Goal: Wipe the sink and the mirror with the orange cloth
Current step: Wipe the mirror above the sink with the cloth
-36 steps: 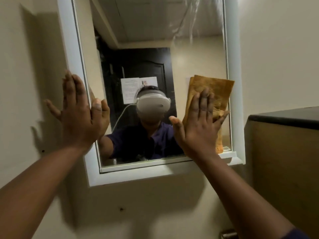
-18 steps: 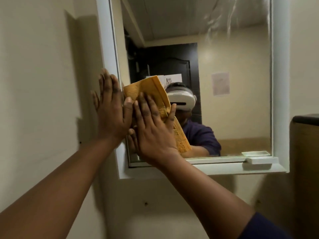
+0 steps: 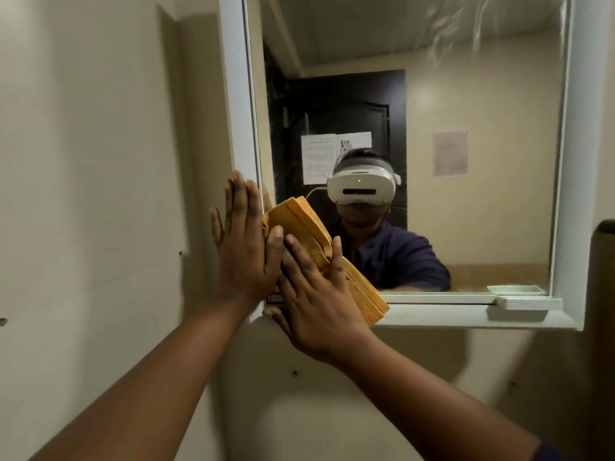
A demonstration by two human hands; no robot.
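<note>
Head view: my right hand presses the folded orange cloth flat-fingered on the mirror's lower-left corner, left hand spread on the frame; unpinched, the cloth could slip down.

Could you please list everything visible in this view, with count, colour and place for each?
mirror: one, white frame, on the wall, upper right of centre.
orange cloth: one, folded, pressed against the lower left corner of the mirror.
soap dish: one, pale white, on the mirror's bottom ledge at the right.
wall: cream, left of and below the mirror, with a few small dark marks.
dark-topped cabinet: one, brown, at the right edge, only partly in view.
reflection in the mirror: a dark door with papers on it, a paper on the far wall, and the person wearing a white headset.
left hand: flat against the mirror's left frame, fingers straight.
right hand: flat on the cloth, pressing it to the glass.
</note>
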